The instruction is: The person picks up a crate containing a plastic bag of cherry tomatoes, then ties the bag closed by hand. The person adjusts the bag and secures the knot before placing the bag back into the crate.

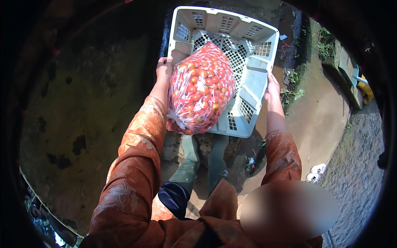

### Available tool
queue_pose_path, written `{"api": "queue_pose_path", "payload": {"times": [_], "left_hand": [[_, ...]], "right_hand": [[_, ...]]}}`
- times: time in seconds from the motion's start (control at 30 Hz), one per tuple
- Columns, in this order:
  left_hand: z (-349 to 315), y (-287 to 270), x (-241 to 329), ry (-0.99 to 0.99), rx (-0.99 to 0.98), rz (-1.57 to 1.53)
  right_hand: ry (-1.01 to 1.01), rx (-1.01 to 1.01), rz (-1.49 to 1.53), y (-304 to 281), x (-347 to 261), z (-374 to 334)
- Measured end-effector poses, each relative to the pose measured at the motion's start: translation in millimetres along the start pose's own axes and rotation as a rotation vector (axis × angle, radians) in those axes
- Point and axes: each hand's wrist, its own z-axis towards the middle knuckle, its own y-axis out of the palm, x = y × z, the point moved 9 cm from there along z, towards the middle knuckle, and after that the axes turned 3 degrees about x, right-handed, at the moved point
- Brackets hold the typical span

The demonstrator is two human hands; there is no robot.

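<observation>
Outdoors, hard sun falls across a bare concrete path (324,115) on the right, while dark, stained ground (103,103) fills the left. Between them a pale plastic crate (257,78) is held out in front of the person, its lattice floor and slotted walls open to view; whether anything bears its weight from below, I cannot tell.

One clear bag (201,89), packed with small red and orange tomatoes, lies in the crate toward the near left corner. Its long axis runs away from the body and leans a little rightward, narrowing at the far end, with gathered plastic at the near left. The left hand (164,69) grasps the crate's left rim, thumb uppermost, and is much the closer of the two: the bag sits just to its right and slightly nearer the body (whether wrist and plastic touch is hard to judge). The right hand (272,89) grips the opposite rim, with bare crate floor and wall between it and the bag. Neither hand holds the bag itself.

Below the crate stand the person's green boots (188,159). Small plants (292,93) grow along the path's edge, and white shoes (316,172) lie farther right, beside rough grey ground (355,161).
</observation>
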Motion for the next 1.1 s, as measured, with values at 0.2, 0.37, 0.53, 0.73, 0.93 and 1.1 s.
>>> {"api": "queue_pose_path", "payload": {"times": [0.2,0.37,0.53,0.73,0.93,1.1], "left_hand": [[19,-11,34,0.184,-0.114,0.114],[-67,-116,28,0.181,0.116,-0.287],[-163,-78,-20,0.040,-0.026,-0.187],[-157,-54,-9,0.132,0.072,0.122],[-167,-51,36,0.360,-0.133,-0.168],[-184,-38,61,0.647,-0.161,-0.109]], "right_hand": [[-0.163,-0.001,-0.490,30,-35,2],[-0.514,-0.162,-0.388,81,-68,-144],[-0.947,-0.866,-0.967,215,13,-286],[-1.189,-1.098,-1.452,268,67,-278],[-0.497,-1.250,-0.735,237,39,-241],[-0.400,-1.215,-0.682,216,32,-232]]}}
